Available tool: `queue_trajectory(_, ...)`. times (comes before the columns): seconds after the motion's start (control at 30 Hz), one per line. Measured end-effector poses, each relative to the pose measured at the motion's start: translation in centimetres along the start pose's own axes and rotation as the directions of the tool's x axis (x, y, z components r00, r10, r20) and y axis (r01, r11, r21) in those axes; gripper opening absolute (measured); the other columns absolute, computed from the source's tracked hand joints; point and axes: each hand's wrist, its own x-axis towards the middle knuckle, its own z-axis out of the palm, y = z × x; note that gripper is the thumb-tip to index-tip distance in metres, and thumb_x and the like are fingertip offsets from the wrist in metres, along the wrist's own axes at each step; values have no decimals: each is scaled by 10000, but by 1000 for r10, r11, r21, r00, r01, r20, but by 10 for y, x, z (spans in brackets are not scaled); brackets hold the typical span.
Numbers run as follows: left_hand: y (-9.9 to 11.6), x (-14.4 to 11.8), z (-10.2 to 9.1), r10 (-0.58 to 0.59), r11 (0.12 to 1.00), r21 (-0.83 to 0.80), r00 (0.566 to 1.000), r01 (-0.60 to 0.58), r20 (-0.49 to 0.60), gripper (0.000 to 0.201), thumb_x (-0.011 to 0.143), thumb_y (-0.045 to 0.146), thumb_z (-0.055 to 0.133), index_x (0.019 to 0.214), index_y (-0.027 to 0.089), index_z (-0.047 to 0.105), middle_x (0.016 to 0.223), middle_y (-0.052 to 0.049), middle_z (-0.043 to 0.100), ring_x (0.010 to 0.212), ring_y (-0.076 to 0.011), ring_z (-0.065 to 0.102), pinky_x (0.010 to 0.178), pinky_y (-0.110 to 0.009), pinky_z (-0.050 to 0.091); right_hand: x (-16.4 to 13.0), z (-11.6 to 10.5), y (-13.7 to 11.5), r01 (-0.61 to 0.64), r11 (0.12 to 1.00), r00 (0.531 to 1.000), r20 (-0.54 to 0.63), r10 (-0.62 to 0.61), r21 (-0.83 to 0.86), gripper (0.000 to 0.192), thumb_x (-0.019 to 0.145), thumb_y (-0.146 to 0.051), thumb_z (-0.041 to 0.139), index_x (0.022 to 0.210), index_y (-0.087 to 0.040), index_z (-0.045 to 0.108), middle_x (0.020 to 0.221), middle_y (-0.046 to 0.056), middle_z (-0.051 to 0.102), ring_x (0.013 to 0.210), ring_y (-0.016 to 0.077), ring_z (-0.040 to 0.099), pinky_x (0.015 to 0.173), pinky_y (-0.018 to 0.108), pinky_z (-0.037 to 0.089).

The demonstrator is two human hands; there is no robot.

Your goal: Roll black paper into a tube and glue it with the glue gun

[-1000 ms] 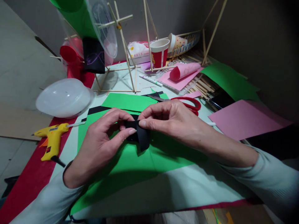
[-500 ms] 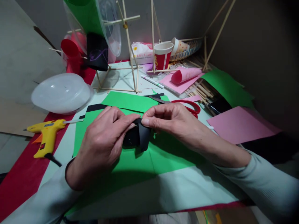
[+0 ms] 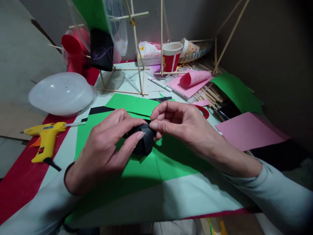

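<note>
- A yellow glue gun (image 3: 45, 140) lies at the far left of the surface (image 3: 171, 195), across the edge of a red sheet (image 3: 19, 186), its nozzle pointing right.
- Behind it, a clear plastic dome lid (image 3: 61, 94) rests upside down.
- The left hand (image 3: 105, 150) is curled, thumb and fingertips pinching the left side of a small black paper piece (image 3: 143, 142).
- That black paper piece is rolled into a rounded shape and held just above a large green sheet (image 3: 146, 166), between the two hands near the middle of the surface.
- A frame of thin wooden sticks (image 3: 137, 49) stands behind the hands, with a smaller green sheet (image 3: 129, 103) lying in front of it.
- The right hand (image 3: 181, 125) pinches the right edge of the black paper piece with thumb and forefinger, the other fingers curled in; the fingertips of both hands nearly touch.
- A red paper cup (image 3: 171, 57) stands upright at the back.
- A red scissors handle (image 3: 204, 111) shows just behind the right hand.
- A rolled pink paper (image 3: 195, 78) lies on a flat pink sheet.
- At the far right, another pink sheet (image 3: 251, 130) lies flat, with a green sheet (image 3: 236, 91) behind it.
</note>
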Motion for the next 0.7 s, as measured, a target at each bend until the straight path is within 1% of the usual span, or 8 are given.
queue_trajectory(0.13, -1, 3, -2, 0, 1000, -21, 1000, 0, 13, 147, 925, 266, 606, 1000, 251, 731, 832, -43, 612, 780, -213, 585, 719, -342, 457, -1, 3, 5, 39, 999, 998, -58, -37, 29, 306, 745, -269, 876, 772, -183, 583, 621, -52, 621, 584, 110, 661, 588, 231, 543)
queue_trajectory(0.27, -9, 4, 1, 78, 996, 33, 997, -78, -2, 75, 935, 264, 591, 919, 255, 663, 810, -29, 594, 759, -211, 571, 709, -355, 455, -2, 8, 8, 80, 995, 995, -73, -75, 66, 356, 732, -344, 891, 750, -201, 566, 625, -56, 615, 566, 111, 667, 568, 230, 551)
queue_trajectory(0.37, -14, 4, 2, 140, 988, 67, 990, -141, 23, 100, 967, 228, 543, 891, 238, 606, 800, -24, 573, 768, -206, 557, 719, -353, 452, -4, 10, 5, 53, 997, 998, -19, -52, 52, 341, 736, -351, 888, 779, -202, 584, 648, -52, 625, 585, 117, 682, 568, 230, 551)
queue_trajectory(0.43, -16, 4, 4, 175, 981, 80, 983, -178, 45, 100, 972, 207, 530, 890, 227, 583, 822, -29, 578, 787, -206, 551, 742, -352, 453, -5, 10, 3, 32, 999, 999, 38, -33, 17, 331, 732, -335, 893, 811, -197, 603, 672, -45, 640, 589, 118, 676, 553, 229, 538)
queue_trajectory(0.5, -17, 5, 6, 199, 975, 90, 979, -203, 50, 109, 968, 202, 514, 878, 227, 571, 844, -39, 585, 796, -213, 544, 768, -363, 452, -5, 8, 2, 45, 998, 997, 69, -42, -39, 322, 727, -320, 898, 833, -191, 623, 697, -37, 649, 590, 111, 650, 532, 225, 512)
queue_trajectory(0.6, -17, 6, 9, 198, 977, 73, 980, -200, 37, 116, 956, 218, 508, 858, 230, 568, 857, -51, 592, 804, -227, 546, 784, -383, 446, -5, 6, 3, 114, 984, 993, 48, -108, -140, 300, 707, -287, 912, 826, -188, 655, 732, -27, 653, 627, 105, 611, 541, 225, 478)
queue_trajectory(0.7, -14, 8, 8, 132, 991, -3, 991, -132, 28, 101, 935, 225, 552, 844, 232, 595, 844, -42, 606, 817, -222, 576, 769, -372, 460, -4, 5, 3, 155, 970, 988, 24, -154, -189, 272, 680, -247, 923, 776, -178, 678, 745, -18, 657, 659, 108, 590, 578, 238, 471)
